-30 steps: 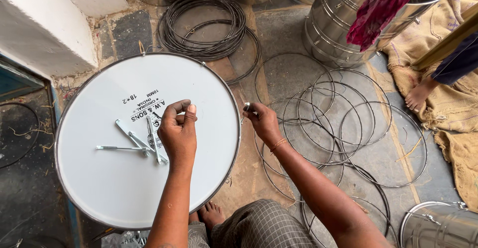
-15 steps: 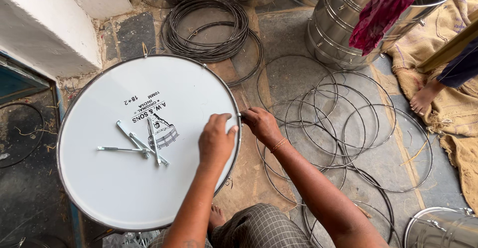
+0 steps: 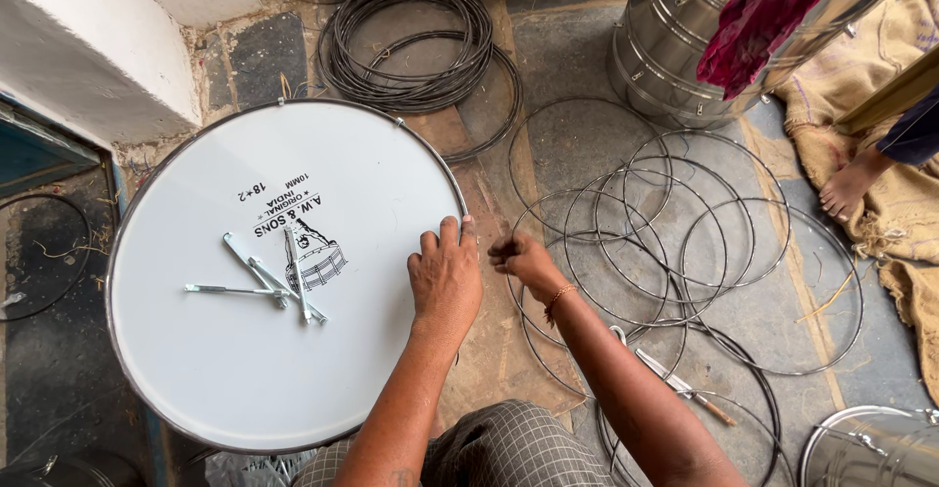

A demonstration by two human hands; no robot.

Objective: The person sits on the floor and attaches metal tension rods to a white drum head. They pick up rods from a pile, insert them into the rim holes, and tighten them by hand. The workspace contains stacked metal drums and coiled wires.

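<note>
Metal rods [image 3: 262,282] lie on white drumhead [image 3: 245,370].

Right hand [image 3: 523,260] fingertips blur; steel drums [image 3: 685,47] cut off above.

**Wire and steel crowd the workshop floor**

Ahead of me a coil of dark wire [image 3: 406,42] lies on the stone. To my right, thin wire rings [image 3: 675,252] overlap in a loose heap. A steel drum shell [image 3: 675,57] carries a magenta cloth [image 3: 758,18], and another person's bare foot [image 3: 851,184] rests on burlap sacking [image 3: 880,86].
</note>
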